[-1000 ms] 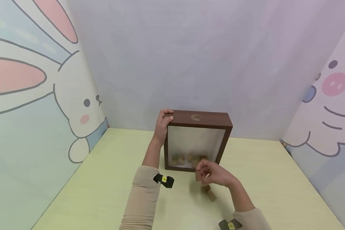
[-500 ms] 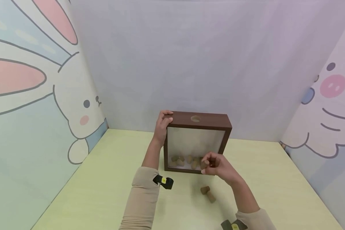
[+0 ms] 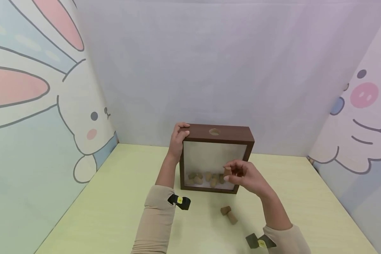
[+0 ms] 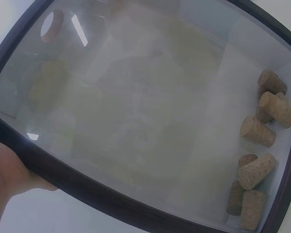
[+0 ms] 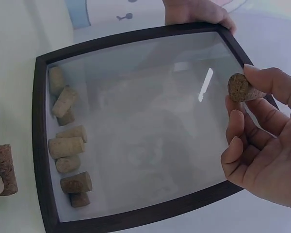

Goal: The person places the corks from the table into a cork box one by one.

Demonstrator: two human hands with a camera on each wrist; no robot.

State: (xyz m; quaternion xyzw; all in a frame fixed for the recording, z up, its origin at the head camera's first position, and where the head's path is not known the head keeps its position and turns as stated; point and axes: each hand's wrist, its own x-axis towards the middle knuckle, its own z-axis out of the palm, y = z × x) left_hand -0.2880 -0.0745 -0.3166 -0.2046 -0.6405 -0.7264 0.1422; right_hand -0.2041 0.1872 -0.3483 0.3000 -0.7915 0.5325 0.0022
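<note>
A dark-framed wooden shadow box (image 3: 233, 133) with a clear front stands upright on the table, a round hole (image 3: 214, 132) in its top. My left hand (image 3: 176, 143) grips its top left corner, fingers over the upper edge. In front of the pane, on the right side, my right hand (image 3: 249, 178) pinches a single cork (image 5: 238, 88) between thumb and fingertips. The other fingers of that hand are loosely curled. Behind the pane, several corks (image 4: 253, 131) lie along the bottom of the box.
Two loose corks (image 3: 231, 217) lie against each other on the pale yellow table (image 3: 130, 197) in front of the box. A pale curtain (image 3: 190, 70) hangs close behind it. Cartoon-printed panels (image 3: 79, 137) flank the table on both sides.
My right hand has lifted the cork from near the table up in front of the box's pane, moving slightly right. The left hand keeps its hold on the corner.
</note>
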